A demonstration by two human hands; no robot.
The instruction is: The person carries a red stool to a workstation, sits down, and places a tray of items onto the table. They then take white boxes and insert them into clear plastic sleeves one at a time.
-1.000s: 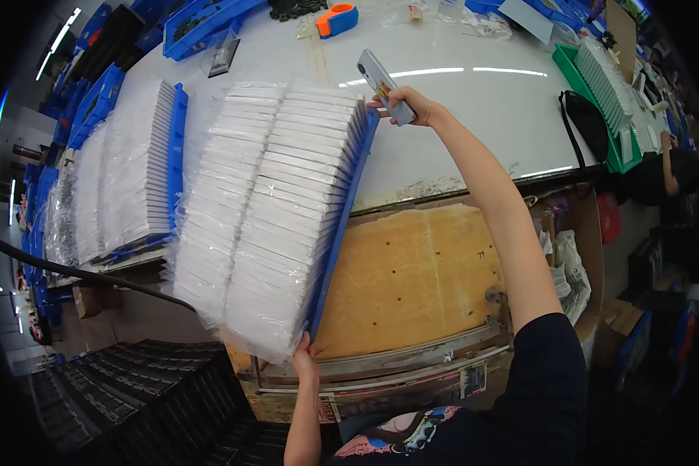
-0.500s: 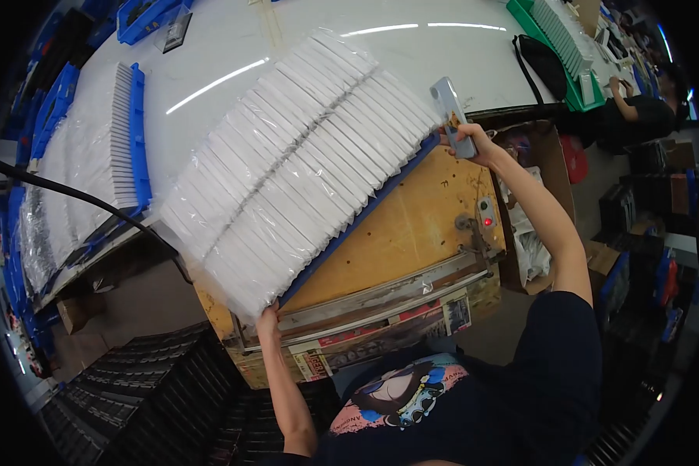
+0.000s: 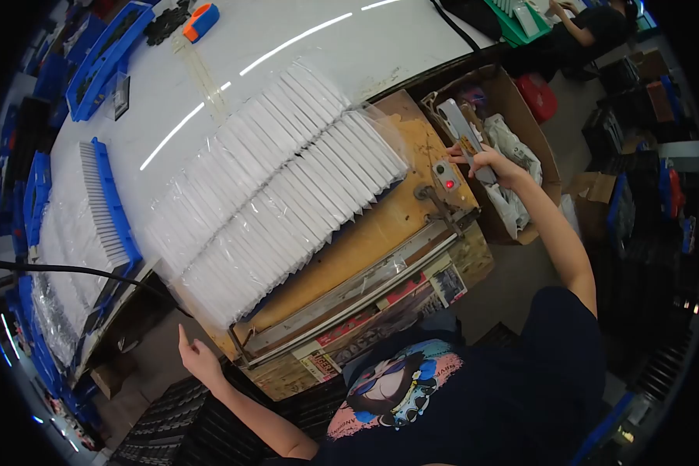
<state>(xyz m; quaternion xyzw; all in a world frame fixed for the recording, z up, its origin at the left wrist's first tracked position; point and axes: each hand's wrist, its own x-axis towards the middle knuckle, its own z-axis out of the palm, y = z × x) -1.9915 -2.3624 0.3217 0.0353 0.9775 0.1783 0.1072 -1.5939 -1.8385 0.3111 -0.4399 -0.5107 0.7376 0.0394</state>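
A blue tray point(image 3: 266, 301) packed with two rows of white items in clear plastic point(image 3: 287, 194) rests on the yellow wooden board point(image 3: 349, 268) and the white table's edge. My right hand point(image 3: 491, 165) grips a silver phone point(image 3: 464, 133), apart from the tray, over the right end of the board. My left hand point(image 3: 199, 359) is off the tray near its lower left corner, index finger extended, holding nothing.
Another blue tray point(image 3: 116, 206) of wrapped white items stands left. A cardboard box point(image 3: 547, 167) with plastic bags is at right, beside a control box point(image 3: 445, 176) with a red light. Black crates point(image 3: 163, 423) stand below left. A co-worker point(image 3: 590, 31) sits at upper right.
The loaded tray has come down onto the board and table edge. Both hands have let go of it, the left moving down and left, the right moving away with the phone.
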